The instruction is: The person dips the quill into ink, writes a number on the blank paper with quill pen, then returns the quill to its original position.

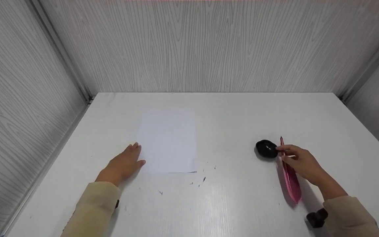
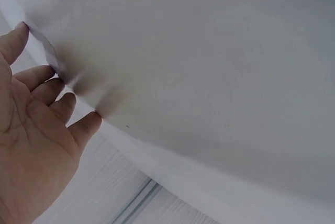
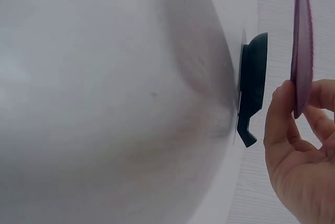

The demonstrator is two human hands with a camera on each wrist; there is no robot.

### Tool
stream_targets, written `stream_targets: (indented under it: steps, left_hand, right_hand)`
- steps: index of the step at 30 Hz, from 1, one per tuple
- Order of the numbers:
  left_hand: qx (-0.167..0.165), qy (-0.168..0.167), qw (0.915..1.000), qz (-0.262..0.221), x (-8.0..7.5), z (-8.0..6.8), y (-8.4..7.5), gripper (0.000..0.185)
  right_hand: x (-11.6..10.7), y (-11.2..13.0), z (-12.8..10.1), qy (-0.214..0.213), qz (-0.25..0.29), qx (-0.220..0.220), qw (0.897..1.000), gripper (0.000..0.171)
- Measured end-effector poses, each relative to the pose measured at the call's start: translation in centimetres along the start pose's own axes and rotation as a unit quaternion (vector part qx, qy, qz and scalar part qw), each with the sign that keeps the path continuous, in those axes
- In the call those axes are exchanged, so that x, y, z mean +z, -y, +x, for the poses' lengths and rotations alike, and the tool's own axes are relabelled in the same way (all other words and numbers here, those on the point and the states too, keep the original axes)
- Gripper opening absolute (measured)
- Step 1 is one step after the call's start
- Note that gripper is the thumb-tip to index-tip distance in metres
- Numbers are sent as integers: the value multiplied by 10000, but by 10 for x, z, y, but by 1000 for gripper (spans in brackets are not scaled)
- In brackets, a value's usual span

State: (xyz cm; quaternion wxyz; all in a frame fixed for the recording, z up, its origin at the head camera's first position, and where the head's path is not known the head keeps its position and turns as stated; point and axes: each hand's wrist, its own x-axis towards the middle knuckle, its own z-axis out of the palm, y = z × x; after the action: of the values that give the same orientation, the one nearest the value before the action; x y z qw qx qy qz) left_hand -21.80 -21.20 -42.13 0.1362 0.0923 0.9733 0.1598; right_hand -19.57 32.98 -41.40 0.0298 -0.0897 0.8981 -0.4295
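Note:
A white sheet of paper (image 1: 168, 140) lies on the white table (image 1: 235, 118), left of centre. My left hand (image 1: 133, 154) lies flat on the table with straight fingers at the sheet's lower left edge; in the left wrist view the left hand (image 2: 36, 124) has its fingertips at the paper's edge (image 2: 46, 51). On the right, my right hand (image 1: 284, 154) pinches a pink feather quill (image 1: 291, 182), tip pointing away from me, right next to a small black pot (image 1: 266, 148). The right wrist view shows the black pot (image 3: 253, 90), the feather (image 3: 302, 35) and the right hand (image 3: 298, 145).
Grey wood-grain walls (image 1: 209, 49) close the table in at the back and on both sides. A few small dark specks (image 1: 204, 179) mark the table below the paper. A black wrist mount (image 1: 316, 218) shows at my right sleeve.

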Motion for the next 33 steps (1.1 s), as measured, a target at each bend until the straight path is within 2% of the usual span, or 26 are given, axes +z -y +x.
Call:
stream_targets:
  steps: [6, 10, 13, 16, 20, 23, 29, 31, 33]
  left_hand:
    - [96, -19, 10000, 3, 4, 2, -11, 66]
    - [156, -47, 9999, 13, 7, 2, -18, 65]
    - [191, -66, 9998, 37, 10, 2, -22, 65]
    - [222, -58, 9997, 117, 11, 3, -27, 65]
    - [238, -72, 9995, 207, 13, 4, -33, 65]
    - [238, -113, 9994, 242, 15, 4, -37, 65]
    - [217, -157, 9991, 338, 22, 4, -48, 65]
    - [210, -137, 9990, 361, 23, 4, -52, 66]
    - [198, -100, 9991, 370, 24, 3, -56, 66]
  right_hand:
    - [2, 5, 2, -129, 145, -316, 9993, 36]
    - [2, 11, 1, -41, 503, -311, 9982, 35]
    - [2, 15, 1, 74, 689, -310, 9971, 41]
    - [2, 17, 3, 103, 578, -466, 9972, 48]
    - [3, 14, 4, -79, 205, -961, 9951, 46]
    - [4, 12, 4, -204, 130, -1195, 9925, 44]
    - [6, 13, 3, -396, 114, -1044, 9937, 47]
    - [7, 15, 2, -480, 230, -1006, 9935, 44]
    - [8, 16, 2, -464, 597, -983, 9923, 40]
